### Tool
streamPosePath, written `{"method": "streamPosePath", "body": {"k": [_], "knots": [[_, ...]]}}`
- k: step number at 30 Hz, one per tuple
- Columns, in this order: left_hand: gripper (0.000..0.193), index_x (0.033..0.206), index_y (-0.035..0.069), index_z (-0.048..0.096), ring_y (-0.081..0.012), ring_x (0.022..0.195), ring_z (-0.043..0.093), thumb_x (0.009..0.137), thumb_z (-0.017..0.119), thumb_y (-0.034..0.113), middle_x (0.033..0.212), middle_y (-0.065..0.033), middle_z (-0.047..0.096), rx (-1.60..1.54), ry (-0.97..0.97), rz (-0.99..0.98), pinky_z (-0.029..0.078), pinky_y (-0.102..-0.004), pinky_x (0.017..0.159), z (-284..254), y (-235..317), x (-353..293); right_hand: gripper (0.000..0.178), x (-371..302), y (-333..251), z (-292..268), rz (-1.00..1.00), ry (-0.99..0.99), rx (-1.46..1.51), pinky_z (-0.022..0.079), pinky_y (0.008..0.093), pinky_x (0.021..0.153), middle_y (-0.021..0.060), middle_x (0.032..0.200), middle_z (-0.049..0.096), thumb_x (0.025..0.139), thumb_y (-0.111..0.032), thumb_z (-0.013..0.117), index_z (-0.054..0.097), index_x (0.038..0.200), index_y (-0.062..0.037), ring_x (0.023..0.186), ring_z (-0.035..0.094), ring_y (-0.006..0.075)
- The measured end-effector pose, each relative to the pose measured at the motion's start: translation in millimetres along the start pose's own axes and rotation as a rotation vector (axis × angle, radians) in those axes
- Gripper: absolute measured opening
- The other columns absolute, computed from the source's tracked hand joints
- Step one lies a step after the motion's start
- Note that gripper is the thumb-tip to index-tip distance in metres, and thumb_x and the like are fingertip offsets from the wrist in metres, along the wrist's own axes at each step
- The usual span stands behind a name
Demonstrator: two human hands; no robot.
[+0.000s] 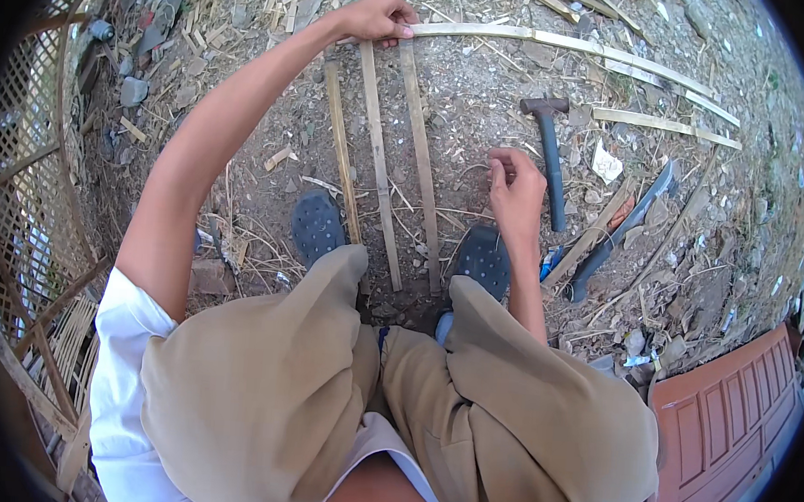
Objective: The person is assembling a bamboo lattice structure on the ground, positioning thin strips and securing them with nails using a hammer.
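Note:
My left hand (379, 18) stretches far forward and pinches the left end of a long pale bamboo strip (535, 35), which runs off to the right. That end lies across the far ends of the bamboo slats on the ground: a left slat (338, 123), a middle slat (378, 148) and a right slat (419, 165). My right hand (518, 192) hovers above my right shoe with its fingers curled in; what they hold, if anything, is too small to make out. Just right of it lies a hammer (551, 163) with a dark handle.
A machete (622, 232) with a dark handle rests right of the hammer. More bamboo strips (667, 125) lie at the far right. My dark clogs (319, 226) flank the slats. A lattice panel (26, 154) stands left; a reddish-brown panel (727, 427) lies lower right. Wood chips litter the soil.

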State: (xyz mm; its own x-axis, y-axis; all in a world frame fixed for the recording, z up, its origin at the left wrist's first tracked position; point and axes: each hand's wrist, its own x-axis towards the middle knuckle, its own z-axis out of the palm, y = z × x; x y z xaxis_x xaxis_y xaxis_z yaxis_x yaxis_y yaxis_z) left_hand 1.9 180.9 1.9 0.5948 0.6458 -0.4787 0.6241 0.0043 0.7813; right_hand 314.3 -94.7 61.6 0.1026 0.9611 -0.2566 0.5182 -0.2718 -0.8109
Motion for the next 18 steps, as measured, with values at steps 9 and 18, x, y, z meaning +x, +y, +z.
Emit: {"method": "streamPosePath", "body": {"k": [9, 18], "knots": [[0.019, 0.118, -0.005, 0.077, -0.0128, 0.081, 0.071, 0.107, 0.077, 0.011, 0.091, -0.0052, 0.075, 0.136, 0.018, -0.123, 0.057, -0.0328, 0.075, -14.1, 58.0, -13.5, 0.017, 7.7, 47.2, -55.2, 0.113, 0.2, 0.199, 0.059, 0.0287, 0.065, 0.0114, 0.096, 0.08, 0.11, 0.002, 0.063, 0.075, 0.121, 0.0071, 0.075, 0.075, 0.0119], [0.032, 0.127, 0.0, 0.08, -0.019, 0.085, 0.07, 0.1, 0.083, 0.016, 0.093, -0.0087, 0.078, 0.203, 0.17, -0.049, 0.056, -0.0382, 0.082, 9.2, 30.3, -11.2, 0.016, -2.3, 77.4, -100.3, 0.119, 0.236, 0.204, 0.061, 0.0307, 0.076, 0.0105, 0.101, 0.079, 0.107, 0.005, 0.065, 0.076, 0.118, 0.0054, 0.084, 0.076, 0.0132]]}}
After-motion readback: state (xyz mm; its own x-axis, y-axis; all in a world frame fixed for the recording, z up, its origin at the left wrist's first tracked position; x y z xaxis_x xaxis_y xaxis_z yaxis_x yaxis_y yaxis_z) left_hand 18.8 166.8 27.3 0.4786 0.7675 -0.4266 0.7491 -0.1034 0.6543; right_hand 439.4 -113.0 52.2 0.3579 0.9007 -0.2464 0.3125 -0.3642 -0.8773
